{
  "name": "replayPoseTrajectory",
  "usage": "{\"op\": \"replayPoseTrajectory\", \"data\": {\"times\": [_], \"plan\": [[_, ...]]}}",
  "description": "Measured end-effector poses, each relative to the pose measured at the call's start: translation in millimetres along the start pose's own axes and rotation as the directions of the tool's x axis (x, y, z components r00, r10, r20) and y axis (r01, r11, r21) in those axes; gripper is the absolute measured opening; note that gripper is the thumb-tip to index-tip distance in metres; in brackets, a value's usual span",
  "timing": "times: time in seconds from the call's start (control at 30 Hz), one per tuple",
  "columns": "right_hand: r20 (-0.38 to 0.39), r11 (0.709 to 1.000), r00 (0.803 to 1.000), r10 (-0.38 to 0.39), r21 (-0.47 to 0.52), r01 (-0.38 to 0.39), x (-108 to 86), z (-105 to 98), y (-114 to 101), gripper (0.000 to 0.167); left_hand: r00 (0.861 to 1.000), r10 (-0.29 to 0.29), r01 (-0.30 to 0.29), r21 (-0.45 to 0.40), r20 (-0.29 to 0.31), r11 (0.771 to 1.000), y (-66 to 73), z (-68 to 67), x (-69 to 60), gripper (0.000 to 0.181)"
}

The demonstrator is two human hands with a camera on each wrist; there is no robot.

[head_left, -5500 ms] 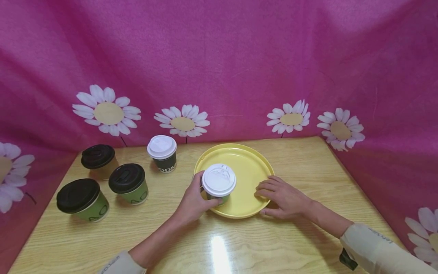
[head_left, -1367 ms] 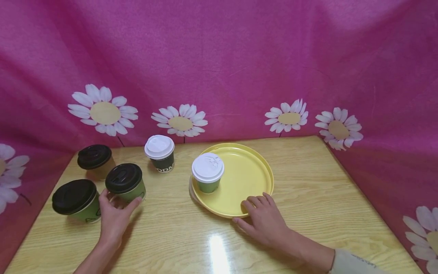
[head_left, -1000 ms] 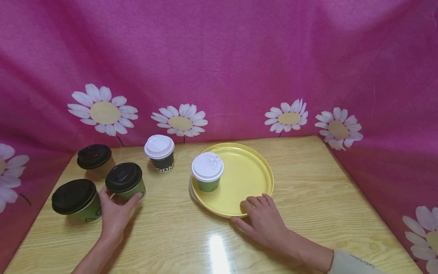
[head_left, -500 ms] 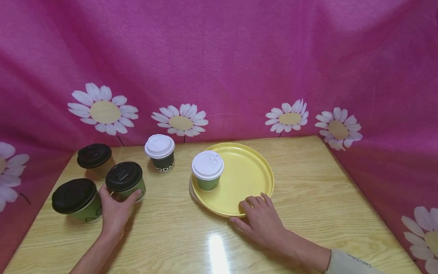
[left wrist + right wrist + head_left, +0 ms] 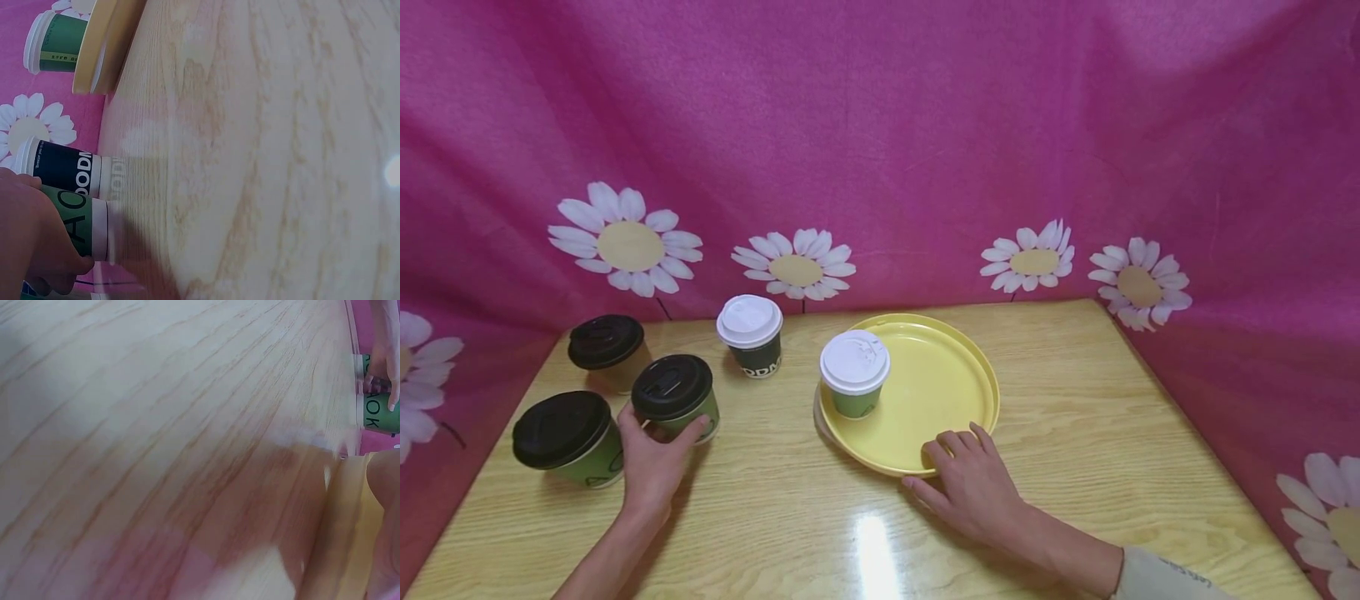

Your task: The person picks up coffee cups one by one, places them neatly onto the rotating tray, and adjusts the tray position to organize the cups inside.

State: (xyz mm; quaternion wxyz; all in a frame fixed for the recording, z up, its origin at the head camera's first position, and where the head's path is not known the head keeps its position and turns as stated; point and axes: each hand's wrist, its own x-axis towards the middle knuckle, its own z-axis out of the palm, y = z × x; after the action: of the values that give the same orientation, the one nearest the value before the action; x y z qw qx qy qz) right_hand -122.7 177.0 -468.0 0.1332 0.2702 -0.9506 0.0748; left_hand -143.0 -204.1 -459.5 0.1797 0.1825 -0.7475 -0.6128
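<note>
While the left hand (image 5: 651,471) grips the small green cup (image 5: 706,407) low on its side, the thumb lies along the right of the cup and the fingers bend round its left, so the hand is only as wide as the cup it holds. That cup stands upright at the left of the table (image 5: 790,525), with a black lid (image 5: 672,387) on top. Just to its left is a large green cup (image 5: 597,462), also black-lidded, and the left fingers reach between the two; whether they touch the large one I cannot tell. Behind these stands a brown cup (image 5: 632,371), again with a black top. A dark cup (image 5: 760,357) with pale letters and a white lid (image 5: 749,319) stands farther back, between the small green cup and the tray (image 5: 932,392).

The right hand (image 5: 973,483) holds the near rim of that round yellow tray, fingers bent over the edge to the inside and thumb outside, with just the rim between them. On the left part of the tray stands a white-topped cup (image 5: 857,404) with a green body, upright and well apart from the right hand. A pale sleeve (image 5: 1157,577) covers the right forearm. Behind the table hangs a pink cloth (image 5: 917,133) printed with white flowers (image 5: 631,246), and a bright reflection (image 5: 876,558) shows on the wood near the front
</note>
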Motion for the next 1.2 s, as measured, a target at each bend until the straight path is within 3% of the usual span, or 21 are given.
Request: {"op": "replayPoseTrajectory", "data": {"times": [0.33,0.83,1.03,1.2], "plan": [[0.011,1.0,1.0,-0.003,0.001,0.003,-0.4,0,-1,0.038,1.0,0.003,-0.003,0.001,0.022,1.0,3.9,-0.1,-4.0,0.085],[0.006,0.999,0.999,-0.036,0.003,0.036,1.6,-1,-2,0.037,0.994,-0.023,0.029,-0.051,0.11,0.998,13.3,4.4,-14.6,0.087],[-0.011,0.998,0.998,-0.061,0.004,0.061,3.0,-2,2,0.041,0.989,-0.012,0.017,-0.036,0.146,0.999,16.6,5.2,-17.5,0.088],[-0.035,0.992,0.991,-0.126,0.02,0.127,4.0,-3,10,0.045,0.985,-0.011,0.018,-0.039,0.173,0.999,19.4,6.0,-19.1,0.088]]}}
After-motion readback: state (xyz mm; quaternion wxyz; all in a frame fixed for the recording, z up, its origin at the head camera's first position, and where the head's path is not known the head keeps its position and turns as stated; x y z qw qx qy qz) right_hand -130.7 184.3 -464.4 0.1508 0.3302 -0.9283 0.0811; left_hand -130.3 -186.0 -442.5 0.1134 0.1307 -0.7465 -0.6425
